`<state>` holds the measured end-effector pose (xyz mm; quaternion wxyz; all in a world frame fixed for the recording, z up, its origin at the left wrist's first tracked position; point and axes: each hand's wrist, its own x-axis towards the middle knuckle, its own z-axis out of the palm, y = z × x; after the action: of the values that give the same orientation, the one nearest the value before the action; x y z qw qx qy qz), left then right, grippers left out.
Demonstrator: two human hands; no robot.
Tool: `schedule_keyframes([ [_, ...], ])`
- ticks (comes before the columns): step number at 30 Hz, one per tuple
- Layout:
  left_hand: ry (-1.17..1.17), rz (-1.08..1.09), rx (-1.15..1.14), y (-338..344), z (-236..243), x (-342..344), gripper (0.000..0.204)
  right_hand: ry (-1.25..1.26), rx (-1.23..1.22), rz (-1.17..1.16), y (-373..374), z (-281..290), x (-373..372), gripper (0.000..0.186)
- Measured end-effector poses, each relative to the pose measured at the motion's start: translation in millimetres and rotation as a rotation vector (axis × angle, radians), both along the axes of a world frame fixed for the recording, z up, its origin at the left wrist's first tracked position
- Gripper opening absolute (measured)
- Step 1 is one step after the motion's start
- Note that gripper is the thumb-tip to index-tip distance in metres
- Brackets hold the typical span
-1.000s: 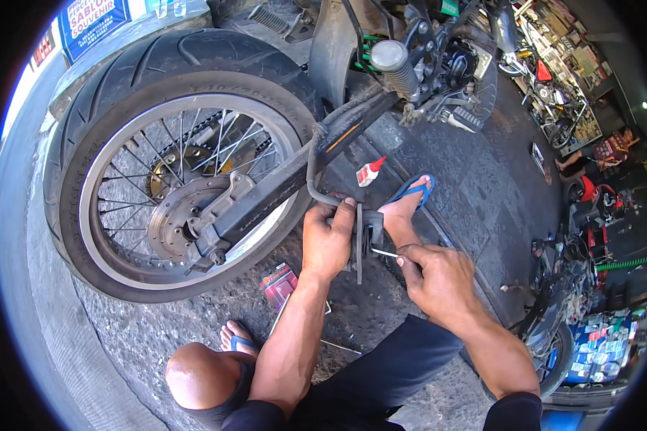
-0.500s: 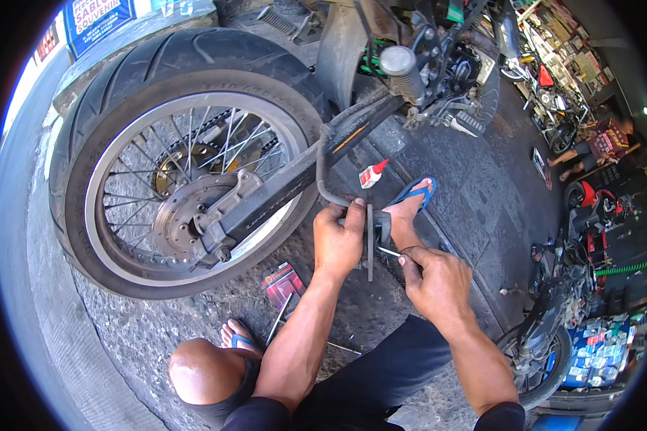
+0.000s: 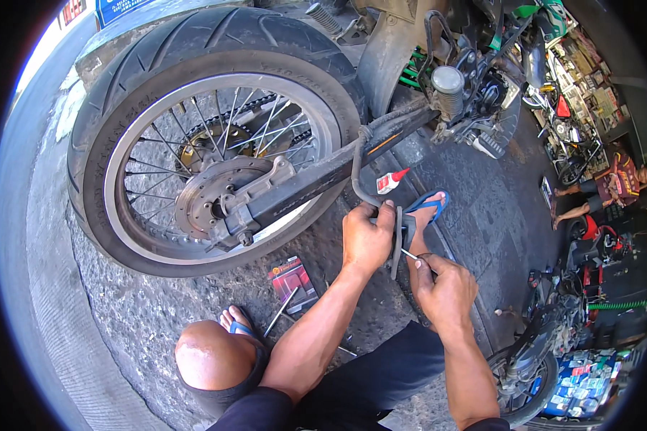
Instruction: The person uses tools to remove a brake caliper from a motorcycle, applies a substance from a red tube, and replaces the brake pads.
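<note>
Head cam: L hand (image 3: 367, 234) grips brake caliper (image 3: 397, 251), R hand (image 3: 447, 289) has fingers pinching thin metal tool (image 3: 409, 253); prob. best brace caliper, seat tool fully, turn w/o tilting.

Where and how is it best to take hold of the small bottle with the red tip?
Probably by the wider white-and-red body of the bottle, because the red tip tapers and offers little grip. Coming from above seems best: in this view the dark hose passes on its left and the foot is at its lower right. Whether it stands or lies is unclear.
</note>
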<state>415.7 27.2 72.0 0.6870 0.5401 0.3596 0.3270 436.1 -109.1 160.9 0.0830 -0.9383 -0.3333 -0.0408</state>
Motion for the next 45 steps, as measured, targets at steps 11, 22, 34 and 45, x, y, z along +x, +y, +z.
schedule_keyframes([
  [11, 0.061, 0.01, 0.023, -1.5, 1.5, 1.8, 0.035, -0.055, 0.004, -0.009, -1.3, -8.0, -1.7, 0.013],
  [22, -0.466, -0.245, -0.525, 26.3, -14.7, -27.0, 0.028, 0.795, 0.227, 0.252, -41.7, 0.6, 45.5, 0.021],
  [34, -0.492, 0.227, -0.621, 4.1, -26.8, -44.4, 0.066, 1.104, 0.705, -0.363, -68.0, -242.8, -22.8, 0.022],
  [45, -0.489, -0.032, -0.552, 4.0, -49.3, -71.9, 0.055, 1.7, 1.336, -0.122, 37.6, -142.5, -18.2, 0.021],
])
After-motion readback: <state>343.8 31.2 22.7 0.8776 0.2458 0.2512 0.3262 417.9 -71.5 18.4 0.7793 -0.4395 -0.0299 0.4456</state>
